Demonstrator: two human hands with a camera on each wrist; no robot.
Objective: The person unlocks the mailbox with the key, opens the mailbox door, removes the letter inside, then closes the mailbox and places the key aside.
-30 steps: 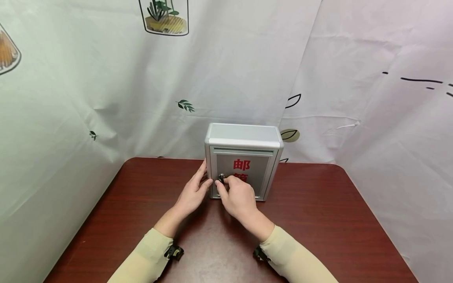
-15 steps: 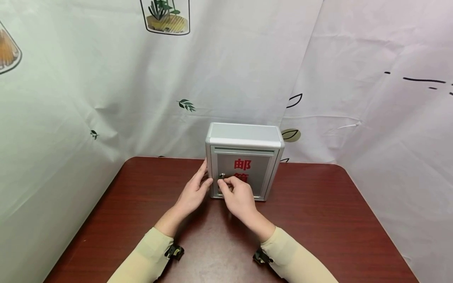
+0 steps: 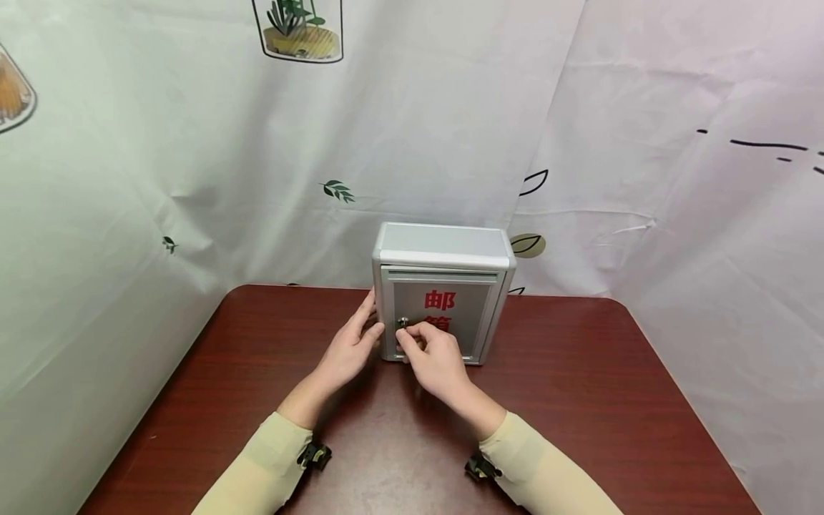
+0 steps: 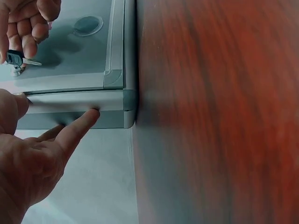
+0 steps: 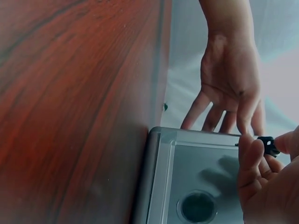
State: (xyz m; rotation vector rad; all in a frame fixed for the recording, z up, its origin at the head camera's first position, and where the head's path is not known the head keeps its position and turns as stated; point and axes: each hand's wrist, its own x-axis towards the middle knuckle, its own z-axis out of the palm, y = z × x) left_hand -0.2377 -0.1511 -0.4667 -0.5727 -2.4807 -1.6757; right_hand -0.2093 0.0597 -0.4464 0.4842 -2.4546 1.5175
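A silver-grey mailbox (image 3: 473, 307) with red characters stands upright on the table. My right hand (image 3: 438, 361) pinches a black-headed key (image 4: 15, 58) between thumb and fingers, just below the lock (image 3: 403, 322) on the door's left side. In the left wrist view the key's metal blade points sideways beside the lock cylinder (image 4: 17, 71). Whether another key sits in the lock, I cannot tell. My left hand (image 3: 347, 350) rests against the mailbox's left side, its fingers extended and its thumb near the front edge. A thin dark gap runs along the door's edge there.
The mailbox stands on a reddish-brown wooden table (image 3: 579, 400), near its back edge. Pale printed cloth (image 3: 425, 129) hangs behind and at both sides. A round clear window (image 5: 197, 207) sits low on the mailbox door.
My right fingertips have shifted slightly down and right, so the lock's face shows above them. The gap at the door's top left looks a little wider. My left hand has barely moved.
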